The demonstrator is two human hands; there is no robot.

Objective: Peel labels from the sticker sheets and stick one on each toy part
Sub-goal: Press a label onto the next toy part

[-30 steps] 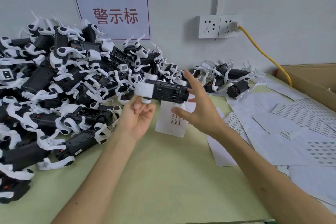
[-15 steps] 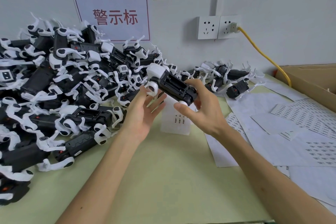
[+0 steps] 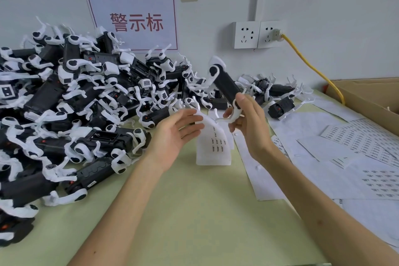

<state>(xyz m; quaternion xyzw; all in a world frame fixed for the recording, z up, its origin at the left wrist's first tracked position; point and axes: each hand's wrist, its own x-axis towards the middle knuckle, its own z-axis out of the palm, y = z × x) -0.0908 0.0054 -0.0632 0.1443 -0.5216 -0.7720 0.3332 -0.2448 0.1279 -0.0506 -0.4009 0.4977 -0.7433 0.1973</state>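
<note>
Seen from the head camera, the right hand grips the lower end of a black toy part, fingers closed around its body, so that the part rises tilted up and to the left, its white rounded joint uppermost and a white curved leg hanging down across the fingers. The left hand is held palm up with fingers spread and loose, holding nothing, just left of the toy part and apart from it. Directly below the toy part, between the two hands, a small curled sticker sheet stands on the pale green table, with a few rows of dark labels printed on it; whether the left fingertips touch its top edge cannot be told. Left of the toy part, a large heap of toy parts in black and white covers the table up to the wall. Behind and right of the held part lies a smaller cluster of the same pieces. Further right, flat sticker sheets are spread over one another, and beyond them sits a cardboard box. On the wall above are a red-lettered sign and a socket with a yellow cable plugged in.
</note>
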